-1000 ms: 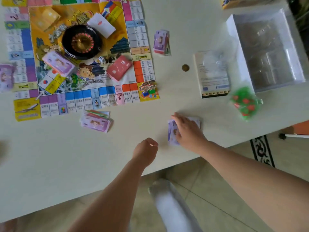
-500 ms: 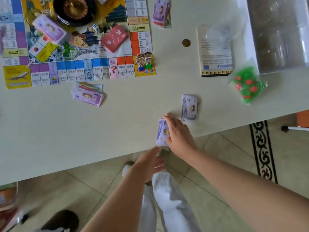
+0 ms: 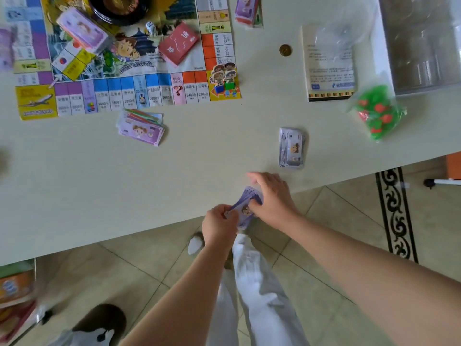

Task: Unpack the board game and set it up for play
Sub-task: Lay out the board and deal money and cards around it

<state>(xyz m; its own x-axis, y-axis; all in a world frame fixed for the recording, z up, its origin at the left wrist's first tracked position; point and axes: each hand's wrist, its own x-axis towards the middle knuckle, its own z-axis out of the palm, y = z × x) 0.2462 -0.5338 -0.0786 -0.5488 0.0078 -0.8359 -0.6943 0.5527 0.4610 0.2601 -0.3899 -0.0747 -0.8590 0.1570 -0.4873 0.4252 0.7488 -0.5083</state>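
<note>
One game board (image 3: 124,96) lay on one table (image 3: 99,183). Six stacks of play money showed: first stack (image 3: 82,31), second stack (image 3: 5,48), third stack (image 3: 247,8), fourth stack (image 3: 141,127), fifth stack (image 3: 291,148), and a held stack (image 3: 245,208) between two hands, the left hand (image 3: 219,226) and the right hand (image 3: 272,198). There was one red card deck (image 3: 178,43), one die (image 3: 151,27), one roulette wheel (image 3: 119,6), four pawns (image 3: 224,78), one coin (image 3: 285,49), one leaflet (image 3: 329,71), one bag of pieces (image 3: 376,113) and one box tray (image 3: 424,46).
</note>
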